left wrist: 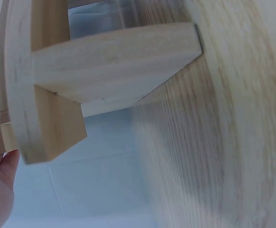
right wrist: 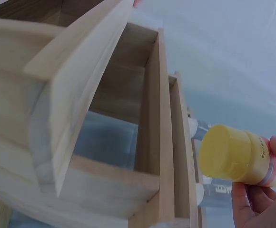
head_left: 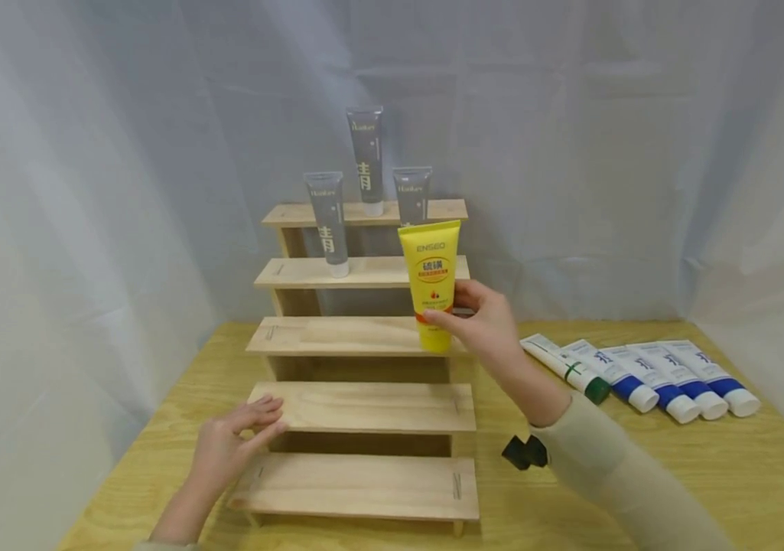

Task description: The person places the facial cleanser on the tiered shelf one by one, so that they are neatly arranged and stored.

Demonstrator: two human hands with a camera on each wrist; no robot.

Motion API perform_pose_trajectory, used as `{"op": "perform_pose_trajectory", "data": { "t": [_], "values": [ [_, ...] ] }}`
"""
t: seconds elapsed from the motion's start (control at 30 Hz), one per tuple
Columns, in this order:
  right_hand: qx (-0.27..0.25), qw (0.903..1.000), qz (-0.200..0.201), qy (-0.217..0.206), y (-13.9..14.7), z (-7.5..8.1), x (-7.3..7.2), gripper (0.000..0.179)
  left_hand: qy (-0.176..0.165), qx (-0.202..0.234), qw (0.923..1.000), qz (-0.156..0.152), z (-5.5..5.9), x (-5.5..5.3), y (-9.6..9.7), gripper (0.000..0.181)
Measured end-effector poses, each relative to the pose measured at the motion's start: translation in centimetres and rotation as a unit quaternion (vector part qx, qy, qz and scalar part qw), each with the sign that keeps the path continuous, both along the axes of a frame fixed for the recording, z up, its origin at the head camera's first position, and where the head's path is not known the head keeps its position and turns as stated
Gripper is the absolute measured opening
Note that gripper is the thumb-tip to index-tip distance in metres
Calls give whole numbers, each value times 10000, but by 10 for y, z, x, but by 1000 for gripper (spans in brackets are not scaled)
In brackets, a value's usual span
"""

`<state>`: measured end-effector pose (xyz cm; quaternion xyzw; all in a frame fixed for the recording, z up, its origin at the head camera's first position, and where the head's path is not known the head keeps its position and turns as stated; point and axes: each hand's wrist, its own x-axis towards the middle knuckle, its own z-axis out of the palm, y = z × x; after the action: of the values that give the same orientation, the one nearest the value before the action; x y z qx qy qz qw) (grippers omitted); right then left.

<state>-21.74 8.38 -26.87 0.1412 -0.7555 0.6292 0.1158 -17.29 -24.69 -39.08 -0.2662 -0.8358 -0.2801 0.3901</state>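
My right hand (head_left: 491, 325) pinches a yellow tube (head_left: 431, 283) near its cap end, thumb across the front. The tube is upright, cap down, in front of the right side of the wooden stepped rack (head_left: 364, 405). In the right wrist view its yellow cap (right wrist: 223, 151) points toward the rack. My left hand (head_left: 233, 440) rests at the left end of the rack's second step from the bottom, fingertips on the board. Three grey tubes stand cap down on the upper steps: one on top (head_left: 367, 157), one at left (head_left: 328, 222), one at right (head_left: 412, 195), partly hidden behind the yellow tube.
Right of the rack, several white tubes with blue bands (head_left: 667, 379) lie side by side on the wooden table (head_left: 639, 474). A white tube with a green cap (head_left: 564, 367) lies beside them. A small black object (head_left: 525, 453) appears near the right sleeve. Pale sheeting (head_left: 570, 153) hangs behind.
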Motion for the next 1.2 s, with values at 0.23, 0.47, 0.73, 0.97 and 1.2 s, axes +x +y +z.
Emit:
{"op": "perform_pose_trajectory", "data": {
  "t": [0.23,0.47,0.73,0.97,1.2],
  "values": [
    [-88,9996,264,-20,-20,4,-3,40,-76,-1,10000,41,0,1,0,24],
    [51,9997,256,-12,-42,0,-10,39,-22,-13,10000,22,2,2,1,24],
    [187,9990,382,-158,-68,-4,-18,41,-17,-11,10000,30,2,2,1,25],
    [266,9987,391,-193,-89,-4,-25,41,-129,-19,9999,61,2,2,1,25],
    [415,9987,255,-163,-103,-6,-32,41,-15,-15,10000,9,2,2,1,25]
  ]
}}
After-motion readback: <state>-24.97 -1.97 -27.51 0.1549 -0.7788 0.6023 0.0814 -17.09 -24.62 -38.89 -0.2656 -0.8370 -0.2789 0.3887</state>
